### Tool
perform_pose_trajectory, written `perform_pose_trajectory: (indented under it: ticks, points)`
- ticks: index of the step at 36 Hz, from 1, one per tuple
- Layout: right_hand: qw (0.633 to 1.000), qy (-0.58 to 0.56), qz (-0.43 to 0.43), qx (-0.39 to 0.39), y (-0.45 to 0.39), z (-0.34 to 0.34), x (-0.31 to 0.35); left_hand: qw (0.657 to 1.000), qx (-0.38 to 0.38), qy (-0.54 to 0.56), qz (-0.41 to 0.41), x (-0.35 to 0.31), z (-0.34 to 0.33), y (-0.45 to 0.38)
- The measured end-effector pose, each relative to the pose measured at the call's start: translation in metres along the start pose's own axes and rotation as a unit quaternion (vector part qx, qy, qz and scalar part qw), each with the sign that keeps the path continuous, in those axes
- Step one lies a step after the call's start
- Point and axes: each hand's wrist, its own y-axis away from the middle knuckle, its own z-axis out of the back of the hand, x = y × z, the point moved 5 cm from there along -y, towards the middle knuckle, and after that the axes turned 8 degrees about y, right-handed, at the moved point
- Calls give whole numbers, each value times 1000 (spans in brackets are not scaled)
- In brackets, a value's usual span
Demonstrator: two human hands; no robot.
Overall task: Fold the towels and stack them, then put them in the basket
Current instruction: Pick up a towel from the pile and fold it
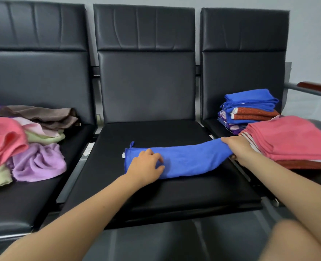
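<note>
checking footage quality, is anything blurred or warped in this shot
Head view: wide-angle bend bows the chair backs; the folded pink stack at the right edge is smeared; both hands and the blue towel stay fairly sharp; lighting soft, no harsh glare.

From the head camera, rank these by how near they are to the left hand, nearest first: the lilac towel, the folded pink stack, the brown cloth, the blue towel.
1. Blue towel, middle seat; the left hand rests on it.
2. Lilac towel, left seat, front of the unfolded pile.
3. Brown cloth, left seat, back of that pile.
4. Folded pink stack, right seat, past the right hand.
</note>
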Motion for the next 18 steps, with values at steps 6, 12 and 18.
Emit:
perform_pose_trajectory:
  ticks: [6,12,18]
  points:
    - [985,-165,-34,35,11,-11,3,999,-32,-13,35,1,5,2]
    - [976,-178,23,124,36,-48,34,984,-20,118,129,21,15,-5]
    - [958,-101,67,259,66,-89,56,940,-41,284,185,40,29,-11]
